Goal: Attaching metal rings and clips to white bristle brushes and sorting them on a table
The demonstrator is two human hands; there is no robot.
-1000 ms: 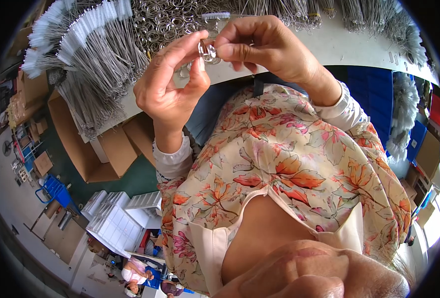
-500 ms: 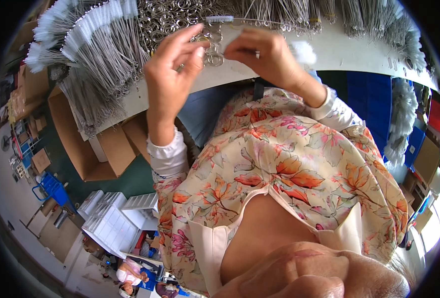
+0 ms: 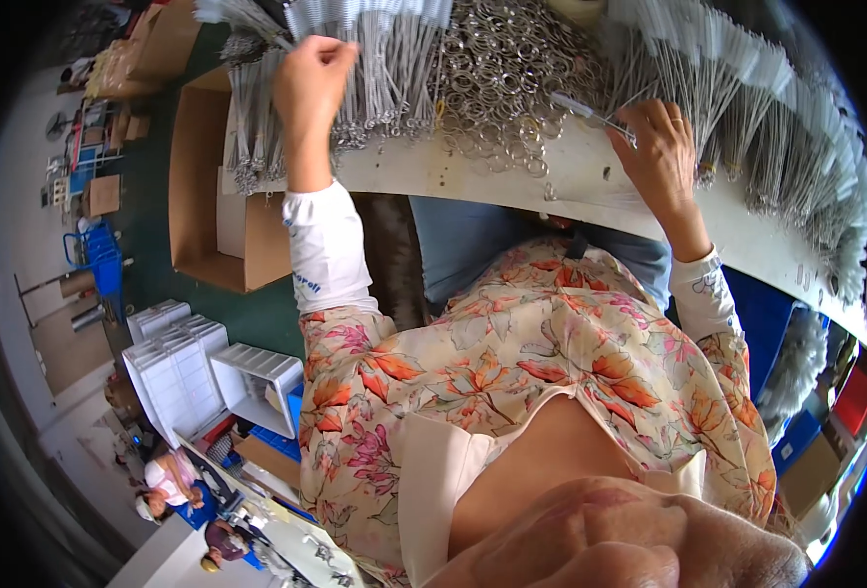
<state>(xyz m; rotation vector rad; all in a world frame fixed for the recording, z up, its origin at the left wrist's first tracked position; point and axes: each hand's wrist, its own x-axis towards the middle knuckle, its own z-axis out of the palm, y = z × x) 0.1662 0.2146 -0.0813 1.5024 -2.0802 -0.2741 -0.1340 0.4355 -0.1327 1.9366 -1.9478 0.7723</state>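
Note:
My left hand (image 3: 314,83) is over the bundles of thin wire brushes (image 3: 380,88) at the far left of the table. Its fingers are closed in a pinch; what lies between them, if anything, I cannot make out. To the right of the ring pile, my right hand (image 3: 661,152) has its fingers closed on a small wire brush (image 3: 575,104). The brush's pale bristle end points left over the metal split rings (image 3: 512,73), and its wire runs toward my fingertips. More wire brushes (image 3: 737,98) fan out beyond and right of that hand.
The pale table (image 3: 590,189) curves across in front of me. A cardboard box (image 3: 203,186) stands on the green floor at the left, with white plastic crates (image 3: 174,367) nearer. Two other people, one in a pink top (image 3: 171,480), sit at the lower left.
My hands were close together over the rings. Now the left has moved left to the brush bundles and the right has moved right. The whole view has shifted too.

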